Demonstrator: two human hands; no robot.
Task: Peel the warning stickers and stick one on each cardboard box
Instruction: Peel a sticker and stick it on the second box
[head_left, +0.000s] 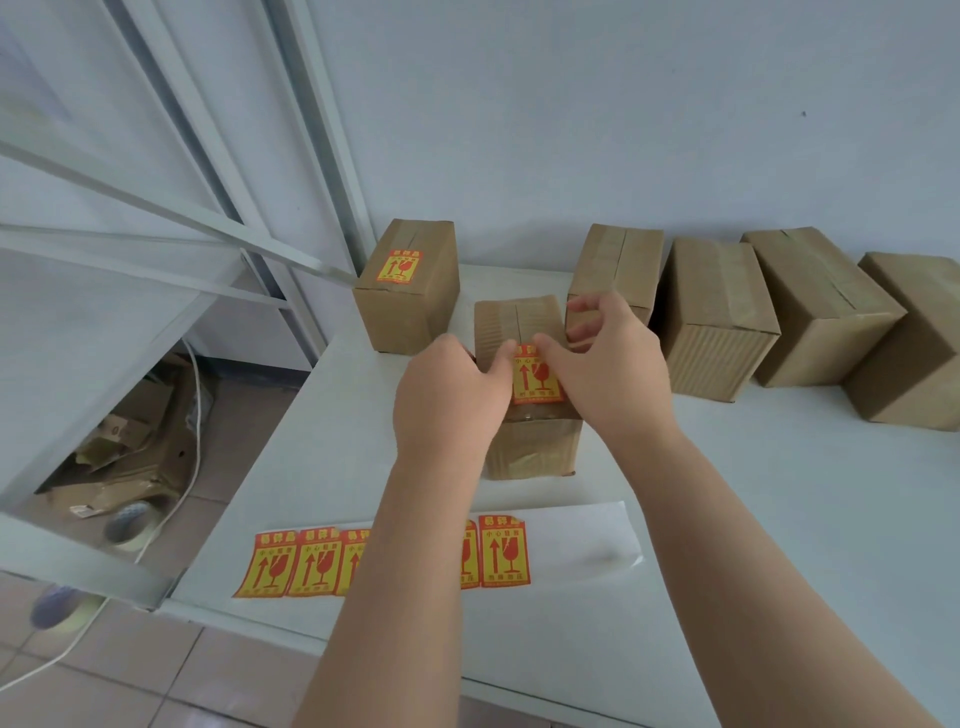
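Second box is being stickered; four boxes are still bare.

A warning sticker (537, 382) is being laid on top of the front box (535, 452). Its top corners are held by the left hand (452, 395) and the right hand (608, 364), with thumbs and bent fingers pinched on it. The far box (405, 306) by the wall is done, with a stuck sticker (399, 266) on top. No stickers are seen on the row of four boxes (719, 322) at the right. About five stickers are left on the sticker sheet (576, 540) at the near edge of the desk (779, 519), partly hidden by an arm.
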